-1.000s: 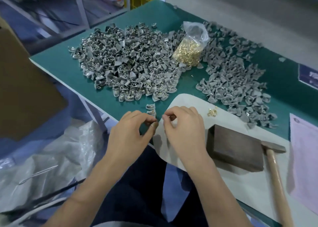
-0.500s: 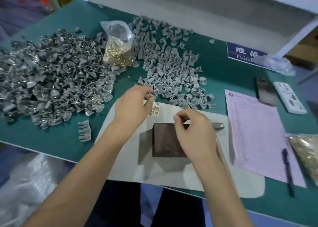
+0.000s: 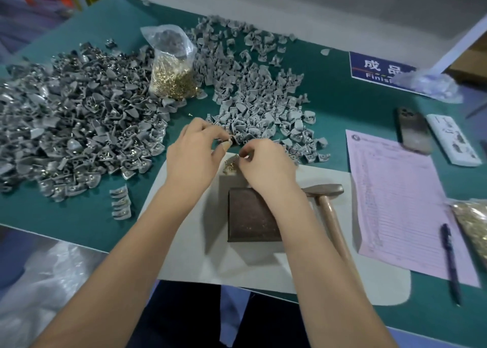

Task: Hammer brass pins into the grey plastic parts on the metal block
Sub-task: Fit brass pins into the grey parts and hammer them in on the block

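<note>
A dark metal block (image 3: 251, 217) lies on a white mat (image 3: 189, 255), with a wooden-handled hammer (image 3: 329, 208) at its right side. Just beyond the block is a small heap of loose brass pins (image 3: 230, 166). My left hand (image 3: 196, 154) pinches a small grey plastic part (image 3: 233, 139) at the near edge of the right-hand pile of grey parts (image 3: 253, 94). My right hand (image 3: 266, 164) hovers over the pin heap, its fingertips pinched on something tiny that I cannot make out. A clear bag of brass pins (image 3: 172, 71) stands between the two piles.
A larger pile of grey parts with metal bits (image 3: 76, 126) covers the left of the green table (image 3: 79, 221). A short row of parts (image 3: 121, 202) lies near the mat. At the right lie pink paper (image 3: 398, 202), a pen (image 3: 450, 260), a phone (image 3: 413, 130).
My head has turned right, then settled. My left hand left the table's front edge for the right-hand pile and took a grey part. My right hand moved from over the block to the pin heap.
</note>
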`<action>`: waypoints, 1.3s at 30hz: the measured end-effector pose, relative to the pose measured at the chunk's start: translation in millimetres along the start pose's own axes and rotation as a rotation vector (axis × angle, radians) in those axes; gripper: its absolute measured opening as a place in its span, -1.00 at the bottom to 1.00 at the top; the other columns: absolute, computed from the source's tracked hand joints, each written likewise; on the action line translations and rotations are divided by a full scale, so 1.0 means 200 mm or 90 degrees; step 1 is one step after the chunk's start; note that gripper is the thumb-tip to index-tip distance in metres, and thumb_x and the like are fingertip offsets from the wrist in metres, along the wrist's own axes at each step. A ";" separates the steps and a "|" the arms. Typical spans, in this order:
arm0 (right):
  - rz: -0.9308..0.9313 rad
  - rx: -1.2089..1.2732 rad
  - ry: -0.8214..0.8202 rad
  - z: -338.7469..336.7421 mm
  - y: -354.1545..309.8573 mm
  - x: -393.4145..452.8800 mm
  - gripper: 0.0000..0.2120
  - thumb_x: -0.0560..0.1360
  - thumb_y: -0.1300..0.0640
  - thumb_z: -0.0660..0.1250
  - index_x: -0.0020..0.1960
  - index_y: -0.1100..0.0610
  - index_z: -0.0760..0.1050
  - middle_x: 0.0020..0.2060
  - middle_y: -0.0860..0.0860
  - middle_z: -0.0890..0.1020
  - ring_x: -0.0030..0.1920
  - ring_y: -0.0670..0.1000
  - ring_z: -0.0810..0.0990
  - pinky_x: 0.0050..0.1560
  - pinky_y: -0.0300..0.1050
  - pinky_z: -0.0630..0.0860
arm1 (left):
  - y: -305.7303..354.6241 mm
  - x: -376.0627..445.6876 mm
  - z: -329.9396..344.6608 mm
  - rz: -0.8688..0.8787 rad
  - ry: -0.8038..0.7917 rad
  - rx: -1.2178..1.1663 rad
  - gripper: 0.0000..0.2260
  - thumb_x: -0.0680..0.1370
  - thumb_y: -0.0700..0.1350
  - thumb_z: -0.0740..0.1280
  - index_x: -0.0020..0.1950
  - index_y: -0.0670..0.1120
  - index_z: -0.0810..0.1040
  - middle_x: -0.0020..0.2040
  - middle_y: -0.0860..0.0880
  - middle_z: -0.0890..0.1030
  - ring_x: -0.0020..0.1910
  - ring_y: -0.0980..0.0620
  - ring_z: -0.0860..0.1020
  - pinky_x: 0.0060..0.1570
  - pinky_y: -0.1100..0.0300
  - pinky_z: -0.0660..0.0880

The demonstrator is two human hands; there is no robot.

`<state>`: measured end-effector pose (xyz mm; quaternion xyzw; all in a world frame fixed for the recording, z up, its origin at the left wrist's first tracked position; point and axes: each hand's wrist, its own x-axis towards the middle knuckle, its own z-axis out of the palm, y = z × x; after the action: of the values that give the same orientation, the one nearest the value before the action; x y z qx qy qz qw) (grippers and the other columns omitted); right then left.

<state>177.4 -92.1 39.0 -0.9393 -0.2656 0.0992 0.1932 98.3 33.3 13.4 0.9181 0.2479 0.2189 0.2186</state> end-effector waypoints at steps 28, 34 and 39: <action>-0.123 0.269 0.111 -0.22 0.23 -0.43 -0.78 0.35 0.30 0.49 -0.24 -0.02 0.62 -0.33 -0.15 0.65 -0.29 -0.17 0.60 -0.20 -0.36 0.48 | 0.22 -0.44 -0.17 0.099 -0.139 -0.187 -0.79 0.52 0.11 0.41 -0.22 0.06 0.51 -0.28 0.09 0.49 -0.24 0.06 0.46 -0.22 0.03 0.44; -0.118 0.341 0.060 -0.20 0.32 -0.55 -0.77 0.39 0.30 0.49 -0.21 -0.04 0.65 -0.32 -0.13 0.68 -0.30 -0.14 0.61 -0.21 -0.24 0.55 | 0.21 -0.48 -0.18 0.134 -0.148 -0.188 -0.90 0.51 -0.02 0.47 -0.06 -0.02 0.63 -0.19 0.08 0.50 -0.15 0.09 0.46 -0.07 0.08 0.46; -0.120 0.263 0.045 -0.18 0.31 -0.55 -0.87 0.48 0.19 0.47 -0.08 -0.03 0.70 -0.23 -0.17 0.70 -0.19 -0.13 0.64 -0.07 -0.11 0.60 | 0.21 -0.50 -0.19 0.112 -0.139 -0.188 -0.90 0.49 -0.06 0.48 -0.01 0.08 0.65 -0.18 0.13 0.51 -0.15 0.18 0.45 -0.12 0.17 0.44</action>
<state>122.9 -210.5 54.6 -0.8536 -0.3197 0.1002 0.3988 15.4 -42.9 36.7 0.9125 0.1068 0.1702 0.3562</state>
